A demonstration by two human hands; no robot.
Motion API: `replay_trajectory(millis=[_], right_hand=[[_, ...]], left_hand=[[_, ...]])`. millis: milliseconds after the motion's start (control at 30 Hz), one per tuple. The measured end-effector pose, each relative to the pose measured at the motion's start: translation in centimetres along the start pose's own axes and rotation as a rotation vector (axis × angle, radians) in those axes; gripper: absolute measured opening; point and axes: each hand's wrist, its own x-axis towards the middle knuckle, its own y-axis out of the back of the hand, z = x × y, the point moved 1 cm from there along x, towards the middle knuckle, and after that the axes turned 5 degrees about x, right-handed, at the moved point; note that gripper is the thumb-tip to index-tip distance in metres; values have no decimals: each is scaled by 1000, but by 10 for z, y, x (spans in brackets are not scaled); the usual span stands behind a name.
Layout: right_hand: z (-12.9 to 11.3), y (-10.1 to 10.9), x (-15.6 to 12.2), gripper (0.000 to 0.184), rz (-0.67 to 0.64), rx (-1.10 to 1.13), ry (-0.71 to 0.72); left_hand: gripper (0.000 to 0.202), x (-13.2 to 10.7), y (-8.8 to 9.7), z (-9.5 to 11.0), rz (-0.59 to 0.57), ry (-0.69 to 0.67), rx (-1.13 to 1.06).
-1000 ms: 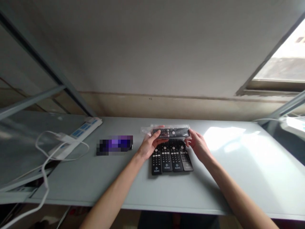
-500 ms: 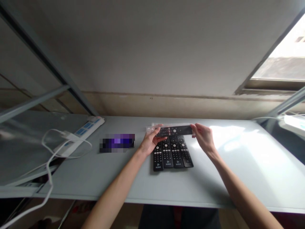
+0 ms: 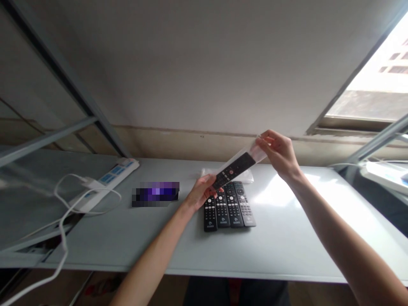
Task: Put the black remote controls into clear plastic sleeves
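A black remote control point(image 3: 235, 170) is held tilted above the table, its right end higher. My left hand point(image 3: 202, 190) is closed around its lower left end. A clear plastic sleeve point(image 3: 251, 148) surrounds the remote and extends past its upper end. My right hand point(image 3: 278, 151) pinches the sleeve's far end, apart from the remote itself. Below, several black remote controls point(image 3: 236, 212) lie side by side on the table, their upper ends partly hidden by my left hand and the held remote. Behind them lies more crumpled clear plastic point(image 3: 247, 176).
The grey table point(image 3: 302, 238) runs against the wall. A pixelated dark and purple object point(image 3: 156, 194) lies left of the remotes. Farther left is a white power strip point(image 3: 108, 182) with a looping white cable point(image 3: 65, 238). A white object point(image 3: 387, 175) sits at the right edge.
My right hand has moved up and right, drawing the sleeve's end beyond the remote. The held remote has gone from nearly level to tilted. The plastic behind the row is now more exposed.
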Motion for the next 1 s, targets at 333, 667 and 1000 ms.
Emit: replay_trajectory(millis=[333,667,1000], right_hand=[[23,48,15,36,546,132,123],[155,4,-68,66,619,364,-356],[172,-19,-85,63,357,-114,-198]], left_hand=[[50,2,5,2,130,10,21],[39,1,7,7,252,-74,-183],[30,2,-1,4,199,-36,-169]])
